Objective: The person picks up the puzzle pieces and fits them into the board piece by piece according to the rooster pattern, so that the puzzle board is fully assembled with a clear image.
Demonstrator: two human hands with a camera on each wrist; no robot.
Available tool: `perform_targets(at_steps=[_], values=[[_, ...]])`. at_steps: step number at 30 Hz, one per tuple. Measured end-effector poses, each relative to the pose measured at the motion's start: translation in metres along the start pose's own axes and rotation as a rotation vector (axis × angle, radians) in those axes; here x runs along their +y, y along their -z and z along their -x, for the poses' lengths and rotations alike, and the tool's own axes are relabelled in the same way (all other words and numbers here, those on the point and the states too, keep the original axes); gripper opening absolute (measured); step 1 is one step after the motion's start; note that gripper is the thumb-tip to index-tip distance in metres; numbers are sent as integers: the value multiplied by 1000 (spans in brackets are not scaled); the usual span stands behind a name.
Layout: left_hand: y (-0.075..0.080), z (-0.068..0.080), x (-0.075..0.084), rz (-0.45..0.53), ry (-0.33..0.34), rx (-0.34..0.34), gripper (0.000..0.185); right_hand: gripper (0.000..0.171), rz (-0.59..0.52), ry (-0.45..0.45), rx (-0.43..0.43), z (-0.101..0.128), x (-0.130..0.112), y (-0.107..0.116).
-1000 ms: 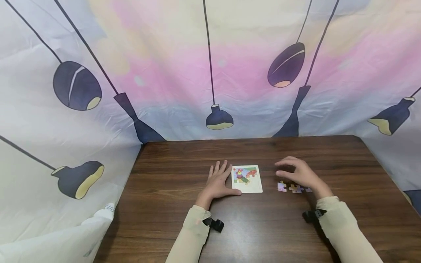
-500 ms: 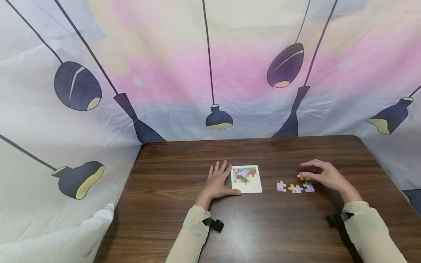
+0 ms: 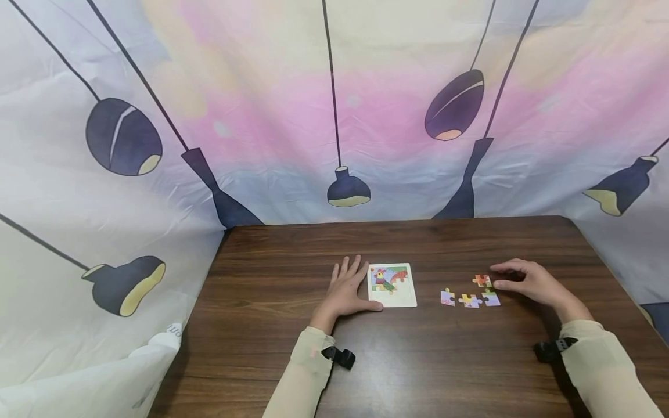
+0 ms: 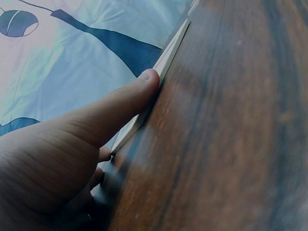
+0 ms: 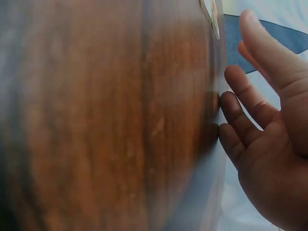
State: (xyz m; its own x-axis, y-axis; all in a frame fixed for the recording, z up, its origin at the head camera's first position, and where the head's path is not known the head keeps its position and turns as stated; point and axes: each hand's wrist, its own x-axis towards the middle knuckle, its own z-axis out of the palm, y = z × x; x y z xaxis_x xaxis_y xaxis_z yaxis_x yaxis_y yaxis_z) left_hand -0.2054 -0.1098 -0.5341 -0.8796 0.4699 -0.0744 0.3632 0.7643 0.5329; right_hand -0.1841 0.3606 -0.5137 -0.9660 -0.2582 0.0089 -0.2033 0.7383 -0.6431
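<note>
While our left hand point(image 3: 346, 290) lies flat on the dark wooden bench point(image 3: 418, 354) at centre frame, its fingers straight and spread, its thumb point(image 4: 126, 105) presses along the near-left edge of the small white-framed puzzle board with a colourful bird picture point(image 3: 392, 284); it pins the board and grips nothing.

Item, puzzle board: centre of the head view, lying flat, upper part filled with picture, lower part blank white.

Item, loose jigsaw pieces, four, right of the board and apart from it: a pink-lilac piece point(image 3: 447, 297), a yellow-and-blue piece point(image 3: 470, 300), a purple-and-green piece point(image 3: 491, 298), and an orange-red piece point(image 3: 481, 281) just behind that row.

Item, right hand point(image 3: 533, 284): centre-right of the head view, fingers loosely extended, tips just beside the orange-red piece; whether they touch it we cannot tell. The wrist view shows an open palm with nothing in it.

Step in hand, by our judgement: choosing a loose piece, none yet picked up. The next move calls for a pinch on one piece at its edges, a lift clear of its neighbours, and a carry leftward to the blank part of the board, with the left hand holding that board steady.

Backdrop: pastel curtain printed with dark hanging lamps point(image 3: 334, 116).
</note>
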Motion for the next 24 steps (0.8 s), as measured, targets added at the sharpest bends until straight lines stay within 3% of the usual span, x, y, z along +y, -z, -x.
perform_targets(at_steps=[6, 20, 24], values=[[0, 1, 1, 2, 3, -4, 118, 42, 14, 12, -14, -3, 2, -2], [1, 2, 3, 16, 13, -2, 119, 29, 79, 168, 22, -6, 1, -6], [2, 1, 3, 18, 14, -1, 119, 26, 91, 176, 30, -7, 1, -8]])
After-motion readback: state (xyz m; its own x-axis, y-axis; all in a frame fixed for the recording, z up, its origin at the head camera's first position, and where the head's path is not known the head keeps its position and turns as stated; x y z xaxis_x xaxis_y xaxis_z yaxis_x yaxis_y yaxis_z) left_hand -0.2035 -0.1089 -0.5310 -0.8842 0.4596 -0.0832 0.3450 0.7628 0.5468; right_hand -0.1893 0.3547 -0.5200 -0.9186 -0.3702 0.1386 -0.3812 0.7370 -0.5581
